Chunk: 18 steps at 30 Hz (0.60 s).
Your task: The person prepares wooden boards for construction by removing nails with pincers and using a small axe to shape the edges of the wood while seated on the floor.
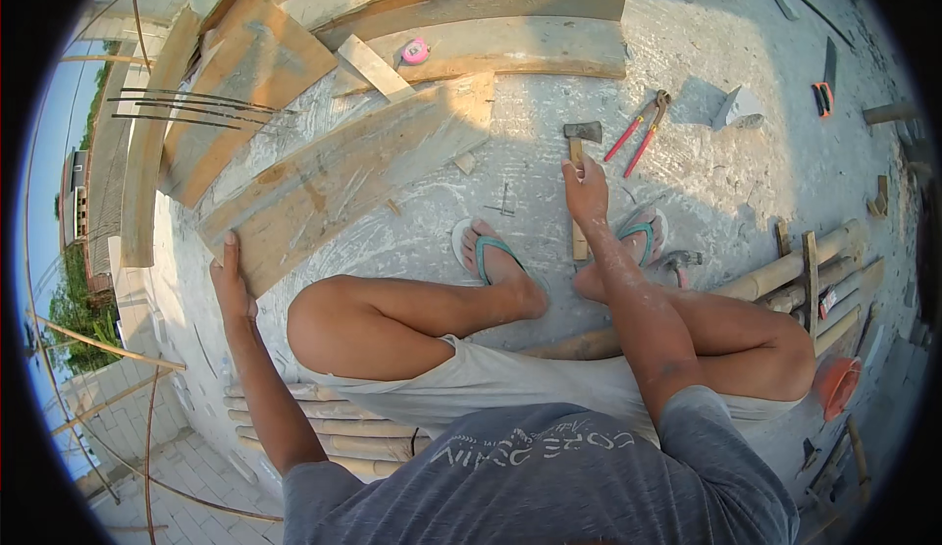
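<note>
My left hand [234,285] grips the near left end of a long wooden plank [343,182], thumb up along its edge, the other fingers partly hidden. The plank slants away to the right, its far end near other boards. In front of my feet, my right hand [586,192] is closed round the wooden handle of a hatchet [583,132], just below its dark head. The head points away from me and the handle's lower end shows past my wrist. Red-handled pincers [643,131] lie to the right of the hatchet.
Boards [471,10] lie at the far left, with a pink tape measure [415,51] on one. White block pieces [741,108] and a handsaw [826,79] are on the right. A hammer [679,261] lies by my right foot, near bamboo poles [790,275] and an orange container [837,386].
</note>
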Tool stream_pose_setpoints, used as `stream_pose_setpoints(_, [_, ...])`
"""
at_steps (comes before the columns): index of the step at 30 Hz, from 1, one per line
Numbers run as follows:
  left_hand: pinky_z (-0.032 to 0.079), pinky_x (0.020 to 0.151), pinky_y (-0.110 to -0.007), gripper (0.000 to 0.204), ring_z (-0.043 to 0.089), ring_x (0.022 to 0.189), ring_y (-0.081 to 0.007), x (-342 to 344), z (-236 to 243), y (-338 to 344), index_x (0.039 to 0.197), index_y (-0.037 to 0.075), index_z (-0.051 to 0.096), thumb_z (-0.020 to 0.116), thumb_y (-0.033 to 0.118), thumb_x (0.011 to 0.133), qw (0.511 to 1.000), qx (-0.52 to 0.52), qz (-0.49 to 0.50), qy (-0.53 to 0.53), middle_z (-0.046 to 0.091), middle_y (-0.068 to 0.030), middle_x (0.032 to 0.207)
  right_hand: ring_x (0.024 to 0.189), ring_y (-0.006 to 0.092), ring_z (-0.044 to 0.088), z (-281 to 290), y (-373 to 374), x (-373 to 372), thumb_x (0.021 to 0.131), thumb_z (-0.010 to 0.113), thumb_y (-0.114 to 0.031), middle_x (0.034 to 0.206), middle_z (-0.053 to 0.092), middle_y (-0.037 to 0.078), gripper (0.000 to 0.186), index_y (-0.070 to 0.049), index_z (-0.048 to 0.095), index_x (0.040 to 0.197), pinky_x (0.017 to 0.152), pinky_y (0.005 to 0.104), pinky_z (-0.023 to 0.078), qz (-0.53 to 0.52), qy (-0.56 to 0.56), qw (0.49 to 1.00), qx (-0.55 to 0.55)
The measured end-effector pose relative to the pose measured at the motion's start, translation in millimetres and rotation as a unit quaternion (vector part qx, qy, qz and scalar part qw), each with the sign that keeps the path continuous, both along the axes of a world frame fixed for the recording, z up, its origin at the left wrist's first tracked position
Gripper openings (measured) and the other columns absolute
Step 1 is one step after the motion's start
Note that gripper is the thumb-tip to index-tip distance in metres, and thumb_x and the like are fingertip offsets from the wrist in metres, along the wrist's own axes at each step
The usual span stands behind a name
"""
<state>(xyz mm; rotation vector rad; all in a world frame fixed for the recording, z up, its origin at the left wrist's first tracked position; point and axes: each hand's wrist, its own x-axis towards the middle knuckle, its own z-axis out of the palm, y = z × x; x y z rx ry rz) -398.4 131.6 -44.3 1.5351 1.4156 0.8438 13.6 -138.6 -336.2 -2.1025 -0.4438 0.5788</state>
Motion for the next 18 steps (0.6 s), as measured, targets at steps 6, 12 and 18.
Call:
stream_pose_setpoints(6, [0.045,0.106,-0.040,0.072,0.056,0.127,-0.0263,-7.0,-29.5,-20.8,0.143,-0.003,0.046,0.071,0.044,0.095,0.982,0.042,-0.123,-0.136,0.058,-0.0159,0.136,0.140,0.0369,0.043,64.1,36.5,-35.2,0.087,0.052,-0.081,0.156,0.038,0.023,0.111,-0.002,0.022,0.160,0.115,0.0460,0.038,0.010,0.589,0.781,0.205])
stream_pose_setpoints(12, [0.039,0.116,-0.044,0.086,0.051,0.135,-0.0307,22.1,-81.0,-28.1,0.155,0.003,0.036,0.081,0.034,0.088,0.951,-0.058,-0.298,0.055,0.049,-0.0160,0.151,0.143,0.0280,0.039,147.3,43.9,-11.3,0.094,0.044,-0.077,0.157,0.041,0.007,0.091,-0.013,0.031,0.158,0.120,0.0440,0.029,-0.244,0.443,0.613,0.608])
stream_pose_setpoints(18, [0.042,0.113,-0.045,0.082,0.051,0.138,-0.0308,97.1,-17.1,-24.9,0.158,0.005,0.033,0.076,0.023,0.091,0.950,0.010,-0.300,0.087,0.051,-0.0188,0.150,0.141,0.0268,0.041,225.7,10.5,49.3,0.101,0.041,-0.068,0.154,0.044,0.006,0.074,-0.019,0.036,0.156,0.118,0.0414,0.032,-0.237,0.165,0.696,0.657])
